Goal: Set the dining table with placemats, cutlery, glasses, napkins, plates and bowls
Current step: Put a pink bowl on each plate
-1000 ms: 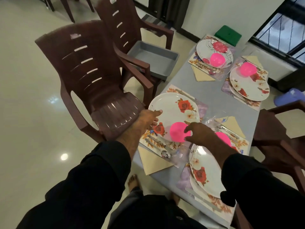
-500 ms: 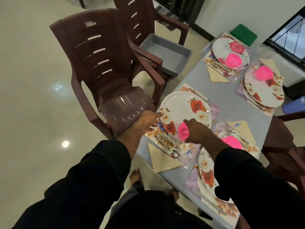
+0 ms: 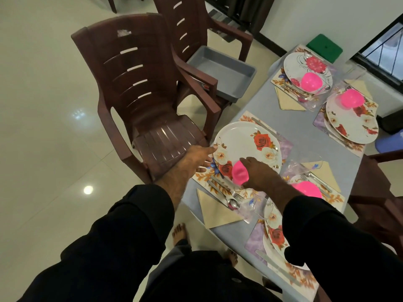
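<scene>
My right hand point(image 3: 254, 172) is curled over the rim of a pink bowl point(image 3: 239, 172) and grips it; the bowl is tilted, its near edge low over the near rim of the flowered plate point(image 3: 242, 142). I cannot tell whether the bowl touches the plate. My left hand point(image 3: 197, 156) holds the left rim of the same plate, thumb on the top edge and fingers reaching under it.

The plate sits on a flowered placemat point(image 3: 204, 178) at the near left corner of the grey table point(image 3: 305, 136). A fork and spoon point(image 3: 232, 198) lie on the mat just beside the plate's near edge, and a knife point(image 3: 267, 128) lies on the mat beyond the plate. A folded beige napkin point(image 3: 214, 211) lies on the table, touching the mat's near edge. A clear glass point(image 3: 260, 205) stands between this setting and the one on my right, partly hidden by my right sleeve.

On my right I note a second plate point(image 3: 275, 233) with a second pink bowl point(image 3: 308, 189) on it, mostly covered by my arm. Two further settings lie at the far end of the table, each a plate with a pink bowl: the far left bowl point(image 3: 311, 82) and the far right bowl point(image 3: 351, 99).

A brown plastic chair point(image 3: 135, 88) stands beside the table at my left. A second chair behind it carries a grey tray point(image 3: 222, 73) on its seat.
</scene>
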